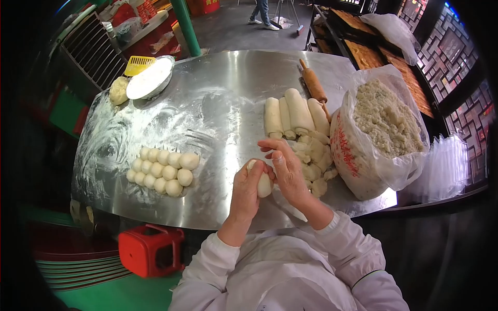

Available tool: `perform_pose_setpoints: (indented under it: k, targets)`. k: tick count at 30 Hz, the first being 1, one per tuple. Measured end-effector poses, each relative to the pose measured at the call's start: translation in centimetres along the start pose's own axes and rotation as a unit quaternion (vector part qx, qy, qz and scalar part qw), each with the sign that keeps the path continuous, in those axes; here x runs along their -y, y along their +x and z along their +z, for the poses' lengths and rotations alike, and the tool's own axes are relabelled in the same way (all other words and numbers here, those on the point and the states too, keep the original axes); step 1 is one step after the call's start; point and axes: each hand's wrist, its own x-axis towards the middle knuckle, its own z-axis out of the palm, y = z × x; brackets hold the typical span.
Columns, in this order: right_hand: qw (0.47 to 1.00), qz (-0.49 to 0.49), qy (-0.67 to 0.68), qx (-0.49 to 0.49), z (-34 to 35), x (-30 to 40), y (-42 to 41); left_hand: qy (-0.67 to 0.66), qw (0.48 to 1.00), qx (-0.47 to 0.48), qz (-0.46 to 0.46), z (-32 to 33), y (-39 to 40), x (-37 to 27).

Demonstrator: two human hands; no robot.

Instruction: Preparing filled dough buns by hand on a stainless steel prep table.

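Note:
My left hand [249, 182] is closed around a piece of pale dough [264, 185], whose rounded lower end sticks out beside the palm. Close on its right, my right hand [286, 167] has its fingers spread and holds nothing that I can see. Beyond my right hand lie flattened dough pieces [317, 155], and behind them several thick dough rolls [297, 110]. Round dough balls [157, 170] stand in close rows on the left of the steel table [218, 132]. A large plastic bag of crumbly pale filling [389, 120] stands at the right.
A wooden rolling pin [313, 83] lies behind the dough rolls. At the far left are a bowl of flour [149, 79], a dough lump [118, 90] and a yellow plastic basket [139, 65]. A red stool [149, 250] stands below the table's front edge. Trays [362, 54] fill a rack beyond; a person's legs [262, 13] show behind.

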Motion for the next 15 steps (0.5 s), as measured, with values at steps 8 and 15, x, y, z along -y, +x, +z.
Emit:
perform_pose_setpoints:
  k: [8,15]
  targets:
    - [0.969,0.151,-0.107,0.162,-0.6,-0.3,0.1,0.030,0.994,0.018,-0.101,-4.9,-0.2,-0.6]
    - [0.941,0.009,-0.211,0.264,3.1,-2.1,-1.3,0.033,0.990,-0.038,-0.133,-7.5,-0.9,1.9]
